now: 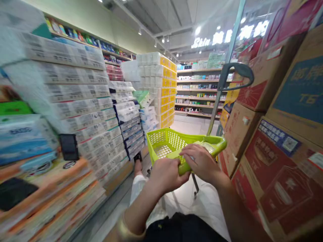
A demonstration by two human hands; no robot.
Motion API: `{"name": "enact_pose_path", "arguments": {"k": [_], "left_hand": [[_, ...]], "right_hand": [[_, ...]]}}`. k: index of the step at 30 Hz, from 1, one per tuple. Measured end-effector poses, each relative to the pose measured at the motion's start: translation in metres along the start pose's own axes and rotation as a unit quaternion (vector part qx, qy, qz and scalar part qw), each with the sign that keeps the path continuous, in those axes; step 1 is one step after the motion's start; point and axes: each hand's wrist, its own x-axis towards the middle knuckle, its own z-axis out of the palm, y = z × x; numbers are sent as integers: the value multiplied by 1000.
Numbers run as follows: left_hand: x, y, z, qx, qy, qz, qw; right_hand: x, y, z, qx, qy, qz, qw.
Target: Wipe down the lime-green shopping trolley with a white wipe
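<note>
We list, at hand: a lime-green perforated plastic shopping basket [164, 143], held low in front of the body and joined to a thin metal pole [213, 114] topped by a curved black handle [239, 70]. Left hand [168, 176]: curled around the basket's near rim. Right hand [200, 163]: laid over a pale, translucent flat packet [204, 147] on that same rim; whether it grips the packet, we cannot tell. The two hands sit close together, not clasped. Around them we count, to the left, white plastic-wrapped toilet-paper bales [75, 101] in tall stacks; ahead, a white-and-yellow column of packs [156, 80]; to the right, red-printed brown cardboard cartons [267, 168]; beyond, long white store shelves of small goods [199, 90]; below, a pale tiled floor [191, 126].
</note>
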Motion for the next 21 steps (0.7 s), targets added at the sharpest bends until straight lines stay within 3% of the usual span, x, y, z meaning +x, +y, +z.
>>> {"name": "enact_pose_path", "arguments": {"k": [4, 6, 8, 15, 17, 21], "left_hand": [[0, 0, -1, 4, -6, -7, 1000], [0, 0, -1, 6, -6, -9, 1000], [0, 0, -1, 7, -6, -9, 1000], [-1, -3, 0, 4, 0, -8, 1000], [-1, -3, 0, 6, 1, -7, 1000], [-1, -3, 0, 6, 0, -4, 1000]], "right_hand": [[-4, 30, 2, -19, 123, 32, 992], [-9, 43, 4, -27, 207, 66, 976], [-14, 49, 7, -24, 250, 82, 965], [-32, 28, 14, 43, 176, -7, 984], [-34, 29, 14, 54, 193, 7, 980], [-36, 38, 16, -2, 291, 59, 955]]}}
